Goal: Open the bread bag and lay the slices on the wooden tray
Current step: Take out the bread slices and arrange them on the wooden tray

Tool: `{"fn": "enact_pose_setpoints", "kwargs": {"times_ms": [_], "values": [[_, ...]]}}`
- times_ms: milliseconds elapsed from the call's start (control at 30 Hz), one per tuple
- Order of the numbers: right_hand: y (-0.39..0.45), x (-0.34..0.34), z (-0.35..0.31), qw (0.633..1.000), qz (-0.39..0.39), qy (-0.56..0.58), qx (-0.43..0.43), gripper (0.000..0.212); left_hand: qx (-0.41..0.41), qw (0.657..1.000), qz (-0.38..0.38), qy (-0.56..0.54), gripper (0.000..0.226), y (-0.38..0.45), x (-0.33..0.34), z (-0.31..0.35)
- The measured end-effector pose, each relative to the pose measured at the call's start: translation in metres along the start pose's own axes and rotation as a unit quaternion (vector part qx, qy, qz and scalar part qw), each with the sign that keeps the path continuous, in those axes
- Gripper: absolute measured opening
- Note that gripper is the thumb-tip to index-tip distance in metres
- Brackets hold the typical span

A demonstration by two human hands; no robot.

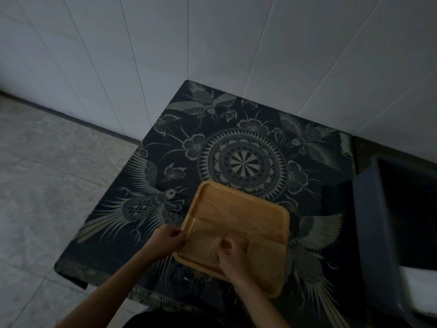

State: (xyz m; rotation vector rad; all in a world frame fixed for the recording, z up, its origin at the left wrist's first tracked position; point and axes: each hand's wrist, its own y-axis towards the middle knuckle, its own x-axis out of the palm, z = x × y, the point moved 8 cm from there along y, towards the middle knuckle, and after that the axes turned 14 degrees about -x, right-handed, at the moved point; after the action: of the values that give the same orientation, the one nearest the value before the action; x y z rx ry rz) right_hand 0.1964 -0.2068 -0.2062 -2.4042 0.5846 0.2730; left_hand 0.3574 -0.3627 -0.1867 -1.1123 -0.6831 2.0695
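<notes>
Along the near edge of the square light wooden tray (236, 216), we have 2 pale bread slices (267, 261) laid, our right hand (230, 255) pressing 1 with curled fingers, our left hand (166, 241) pinching the tray's rim; no bag shows.

Dark patterned tablecloth (236, 147) w/ birds & mandala; blue bin (369, 209) at right; white tiled wall (212, 43); grey floor (47, 185).

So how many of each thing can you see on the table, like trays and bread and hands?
Wooden tray: 1
Bread slices: 2, one under the right hand at and one beside it
Hands: 2, with the left hand at the tray's edge
Total: 5
The picture is dim, so a clear bag over the bread cannot be ruled out.
</notes>
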Motion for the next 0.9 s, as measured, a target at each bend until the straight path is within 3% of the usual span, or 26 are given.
{"fn": "enact_pose_setpoints", "kwargs": {"times_ms": [200, 333, 433, 633, 900], "values": [[0.0, -0.003, 0.0, 1.0, 0.002, 0.028, 0.007, 0.042, 0.013, 1.0, 0.005, 0.027, 0.035, -0.007, -0.005, 0.01], [-0.007, -0.033, -0.015, 0.997, 0.052, 0.013, -0.048, 0.022, 0.04, 0.997, 0.051, 0.042, 0.031, -0.016, -0.014, 0.032], [-0.017, -0.063, -0.031, 0.991, 0.083, -0.039, -0.101, 0.023, 0.072, 0.994, 0.063, 0.052, 0.024, -0.02, -0.012, 0.055], [-0.022, -0.119, -0.033, 0.985, 0.115, -0.036, -0.126, 0.013, 0.085, 0.995, 0.043, 0.031, 0.02, -0.019, 0.015, 0.092], [-0.033, -0.18, 0.014, 0.982, 0.158, 0.001, -0.101, 0.009, 0.095, 0.994, -0.038, 0.036, 0.02, -0.027, 0.091, 0.124]]}}
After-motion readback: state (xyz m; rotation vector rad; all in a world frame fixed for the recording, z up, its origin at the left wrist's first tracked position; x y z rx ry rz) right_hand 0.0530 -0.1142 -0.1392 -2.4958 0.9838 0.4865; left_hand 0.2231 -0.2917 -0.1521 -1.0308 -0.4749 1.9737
